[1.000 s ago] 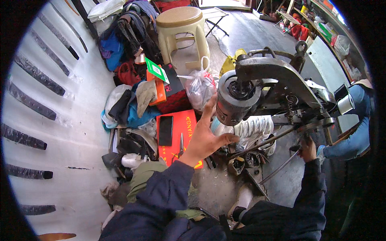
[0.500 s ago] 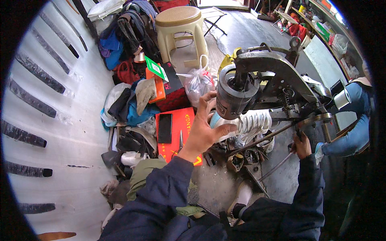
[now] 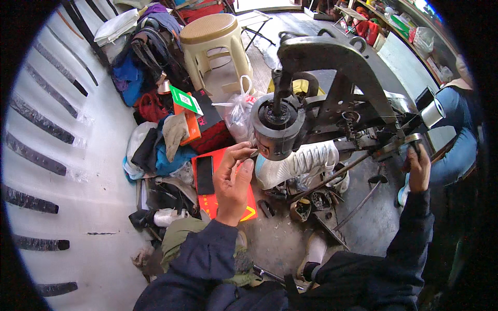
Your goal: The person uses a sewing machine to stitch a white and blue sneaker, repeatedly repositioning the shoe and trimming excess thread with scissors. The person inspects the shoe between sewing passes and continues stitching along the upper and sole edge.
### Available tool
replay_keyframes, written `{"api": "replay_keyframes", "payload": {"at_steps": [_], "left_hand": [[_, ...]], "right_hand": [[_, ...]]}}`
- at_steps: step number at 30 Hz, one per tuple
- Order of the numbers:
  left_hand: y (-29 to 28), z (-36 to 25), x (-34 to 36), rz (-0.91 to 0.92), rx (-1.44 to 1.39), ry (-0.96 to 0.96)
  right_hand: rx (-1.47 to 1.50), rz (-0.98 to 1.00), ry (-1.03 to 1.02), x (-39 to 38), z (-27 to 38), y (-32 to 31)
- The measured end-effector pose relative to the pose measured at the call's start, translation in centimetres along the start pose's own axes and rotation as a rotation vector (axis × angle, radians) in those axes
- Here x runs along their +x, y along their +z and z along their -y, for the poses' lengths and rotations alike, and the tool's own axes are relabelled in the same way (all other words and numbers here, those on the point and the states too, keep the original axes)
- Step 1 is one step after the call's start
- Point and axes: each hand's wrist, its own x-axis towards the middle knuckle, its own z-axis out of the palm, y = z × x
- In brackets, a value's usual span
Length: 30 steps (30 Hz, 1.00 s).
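Observation:
A white knit sneaker (image 3: 295,165) sits under the round head of a dark metal shoe-sewing machine (image 3: 332,67), its toe toward my left hand. My left hand (image 3: 233,181) is raised beside the machine head, off the sneaker. Its fingers are bent, with the thumb apart from them; no held thing shows. On the right, my right hand (image 3: 419,168) is wrapped round the rim of the machine's handwheel (image 3: 397,147). A spool of white thread (image 3: 433,113) stands above that wheel.
Left of the machine, a black phone (image 3: 205,175) lies on a red box (image 3: 218,158). A plastic stool (image 3: 210,31) and clothes (image 3: 150,46) stand behind. Small tins (image 3: 301,210) are on the floor below. Another person's jeans-clad leg (image 3: 451,155) is close on the right.
My left hand has let go of the sneaker's toe and moved left. My right hand has risen from below the handwheel to its rim. The view has shifted, moving the machine left in the picture.

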Motion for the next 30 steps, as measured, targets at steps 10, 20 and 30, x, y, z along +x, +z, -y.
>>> {"api": "replay_keyframes", "payload": {"at_steps": [10,20,30], "left_hand": [[0.2,-0.5,0.1,-0.049,0.060,0.031],[0.8,-1.0,-1.4,0.036,0.289,0.215],[-1.7,2.2,2.8,0.399,-0.143,-0.122]], "right_hand": [[-0.064,0.135,0.177,1.7,-14.4,4.0],[0.043,0.264,0.178,-3.2,-0.7,8.1],[-0.376,-0.311,-0.152,3.9,-9.4,-1.8]]}}
